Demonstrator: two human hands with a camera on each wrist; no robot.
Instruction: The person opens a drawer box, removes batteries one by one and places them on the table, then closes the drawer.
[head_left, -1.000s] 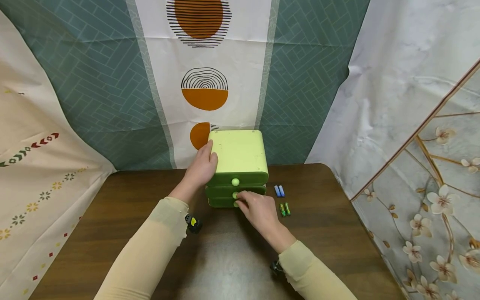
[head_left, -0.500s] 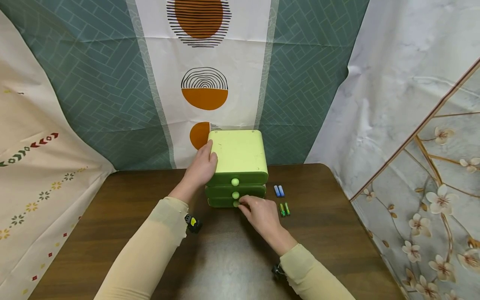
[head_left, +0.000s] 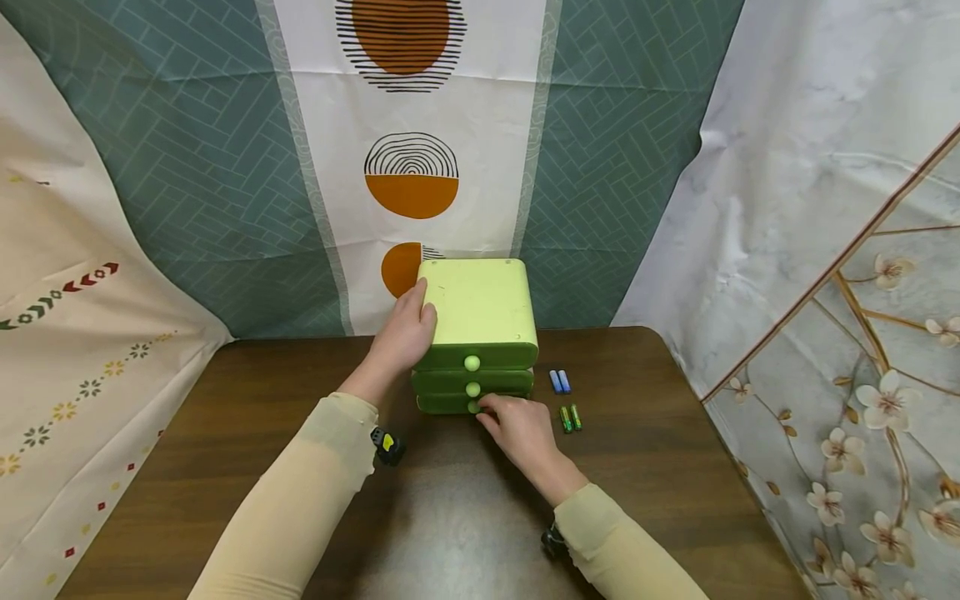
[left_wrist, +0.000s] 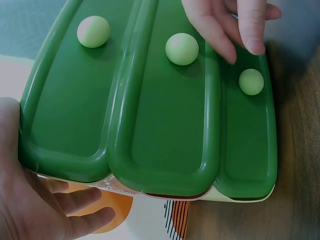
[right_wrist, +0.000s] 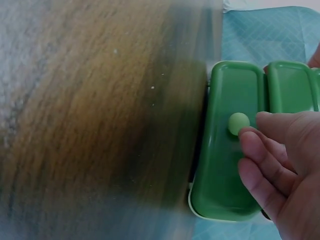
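A small drawer cabinet (head_left: 480,300) with a pale green top and three dark green drawers stands at the back of the table. Each drawer has a round light green knob. My left hand (head_left: 405,333) rests against the cabinet's left side, thumb at the top edge and fingers stretched along the side. My right hand (head_left: 521,429) is at the front, its fingertips beside the bottom knob (right_wrist: 239,124). The left wrist view shows these fingertips a little apart from that knob. The middle knob (left_wrist: 182,49) and the top knob (left_wrist: 93,31) are free of fingers.
Two blue batteries (head_left: 559,382) lie right of the cabinet, and two green batteries (head_left: 571,418) lie nearer me. The brown wooden table (head_left: 300,467) reaches a patterned cloth (head_left: 630,208) behind the cabinet. Cloths also hang at both sides.
My right hand has moved down from the middle and bottom knobs to beside the bottom knob alone. My left hand stays on the cabinet's side, and the batteries have not moved.
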